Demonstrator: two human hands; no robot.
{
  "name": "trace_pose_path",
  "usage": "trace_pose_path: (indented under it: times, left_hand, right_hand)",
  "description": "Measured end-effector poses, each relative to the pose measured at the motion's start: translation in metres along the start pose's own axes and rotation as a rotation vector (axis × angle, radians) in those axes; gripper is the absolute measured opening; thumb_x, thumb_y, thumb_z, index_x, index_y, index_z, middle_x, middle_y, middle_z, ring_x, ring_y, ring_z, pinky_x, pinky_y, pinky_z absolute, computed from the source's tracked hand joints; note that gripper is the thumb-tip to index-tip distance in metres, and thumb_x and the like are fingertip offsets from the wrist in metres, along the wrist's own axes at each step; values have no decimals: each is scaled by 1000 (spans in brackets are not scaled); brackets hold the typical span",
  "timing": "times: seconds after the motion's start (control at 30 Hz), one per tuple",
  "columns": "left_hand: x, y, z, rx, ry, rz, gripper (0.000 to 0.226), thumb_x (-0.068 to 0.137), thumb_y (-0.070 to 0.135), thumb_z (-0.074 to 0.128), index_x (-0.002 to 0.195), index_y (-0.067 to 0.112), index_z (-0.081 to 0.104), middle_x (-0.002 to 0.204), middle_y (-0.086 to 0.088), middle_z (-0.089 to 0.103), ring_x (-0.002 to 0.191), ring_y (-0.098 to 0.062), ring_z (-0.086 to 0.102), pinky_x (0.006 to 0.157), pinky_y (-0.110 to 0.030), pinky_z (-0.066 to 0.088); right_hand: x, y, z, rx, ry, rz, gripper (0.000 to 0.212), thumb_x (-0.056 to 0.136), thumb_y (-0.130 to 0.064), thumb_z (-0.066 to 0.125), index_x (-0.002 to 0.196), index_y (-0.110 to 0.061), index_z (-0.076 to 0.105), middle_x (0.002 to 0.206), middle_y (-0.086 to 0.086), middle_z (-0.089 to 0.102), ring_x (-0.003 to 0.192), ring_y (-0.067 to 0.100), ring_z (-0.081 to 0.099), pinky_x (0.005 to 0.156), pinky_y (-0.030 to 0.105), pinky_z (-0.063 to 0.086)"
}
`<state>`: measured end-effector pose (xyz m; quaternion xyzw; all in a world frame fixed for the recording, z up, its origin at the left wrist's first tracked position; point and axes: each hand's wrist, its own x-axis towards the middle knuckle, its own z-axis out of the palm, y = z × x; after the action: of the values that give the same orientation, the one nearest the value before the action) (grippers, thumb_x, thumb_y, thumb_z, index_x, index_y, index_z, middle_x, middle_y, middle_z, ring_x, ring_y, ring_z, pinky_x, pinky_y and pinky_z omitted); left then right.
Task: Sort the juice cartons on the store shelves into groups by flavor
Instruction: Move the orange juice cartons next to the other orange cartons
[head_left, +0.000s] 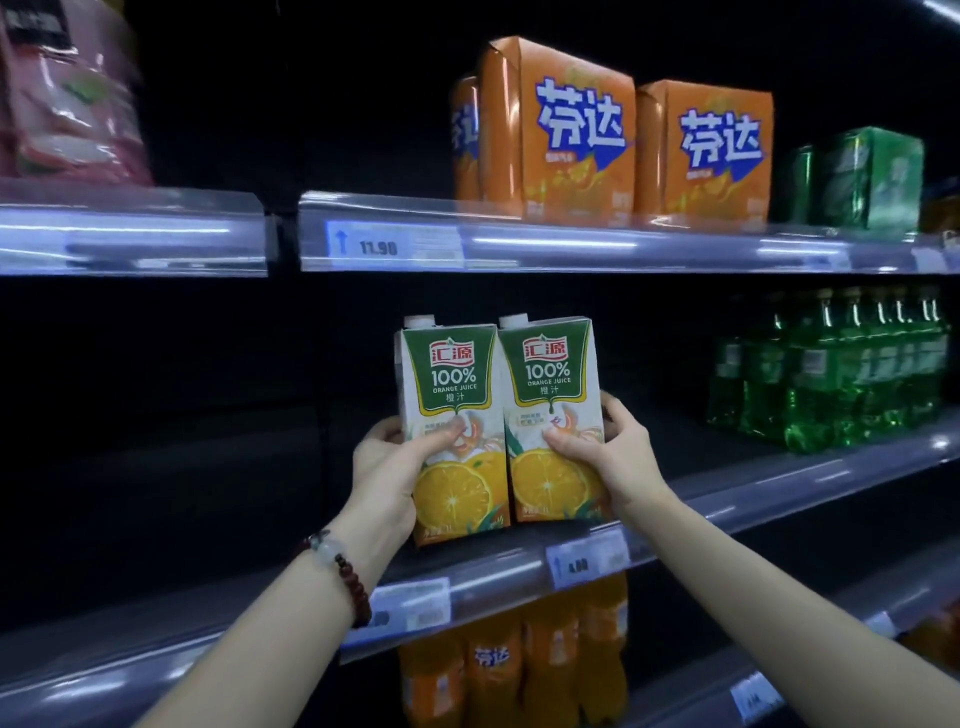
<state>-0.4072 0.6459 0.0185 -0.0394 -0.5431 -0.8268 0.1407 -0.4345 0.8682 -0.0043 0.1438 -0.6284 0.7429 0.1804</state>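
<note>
**Two orange juice cartons in two hands at the middle shelf**

Head view: The person is holding two orange juice cartons side by side, upright, with their sides touching each other. The left carton (451, 431) is sitting in the left hand (387, 467); the thumb is lying across its front and the other fingers are wrapping around its left side. The right carton (551, 421) is sitting in the right hand (605, 452); the thumb is pressing on the front and the fingers are curling around the right edge. So both hands are clamped on a carton. The bottoms of the cartons are staying at the front edge of the middle shelf (779, 488); whether they are resting on it, I cannot tell. A bead bracelet (343, 571) is hanging on the left wrist.

On the upper shelf (571, 244) orange soda multipacks (623, 140) are standing, and beside them, to the right, a green multipack (867, 176). Green bottles (831, 364) are standing on the middle shelf, well apart from the cartons to the right. Below, orange soda bottles (509, 670) are showing under the shelf edge. A pink package (67, 93), blurred, is standing at the upper left.
</note>
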Motion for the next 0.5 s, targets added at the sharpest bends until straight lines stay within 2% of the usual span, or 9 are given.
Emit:
trace_pose_path:
  times: [0.1, 0.2, 0.3, 0.4, 0.5]
  left_hand:
    - [7, -14, 36, -2, 24, -5, 68, 35, 19, 88, 98, 10, 63, 81, -7, 77, 75, -22, 75, 61, -30, 57]
    - [8, -29, 74, -11, 48, 1, 54, 39, 13, 85, 88, 14, 63, 63, 2, 75, 57, -11, 73, 45, -23, 54]
    - [8, -46, 112, 14, 74, -13, 45, 51, 5, 87, 90, 13, 65, 70, -1, 76, 58, -13, 73, 48, -25, 55]
    - [8, -65, 147, 19, 115, -24, 37, 70, -3, 80, 101, 8, 64, 85, -8, 74, 67, -17, 71, 57, -29, 57]
    - [7, -83, 175, 26, 132, -25, 42, 72, -5, 78, 109, 4, 61, 88, -9, 71, 73, -19, 68, 64, -32, 56]
  right_hand:
    - [16, -3, -36, 32, -16, 19, 93, 51, -12, 89, 132, -25, 45, 108, 11, 73, 87, 24, 76, 62, 36, 61]
    - [33, -6, -74, 17, -22, 29, 98, 49, -17, 90, 135, -18, 44, 113, 14, 71, 90, 26, 75, 66, 39, 61]
    - [47, -6, -113, 9, -24, 32, 97, 50, -17, 91, 136, -12, 46, 112, 15, 72, 90, 27, 75, 68, 40, 62]
    - [54, -6, -151, 0, -26, 40, 94, 50, -18, 91, 134, -15, 48, 110, 13, 73, 89, 26, 76, 66, 38, 62]
    - [62, -7, -186, -9, -36, 42, 90, 50, -21, 92, 130, -22, 51, 109, 11, 73, 86, 23, 76, 62, 35, 61]
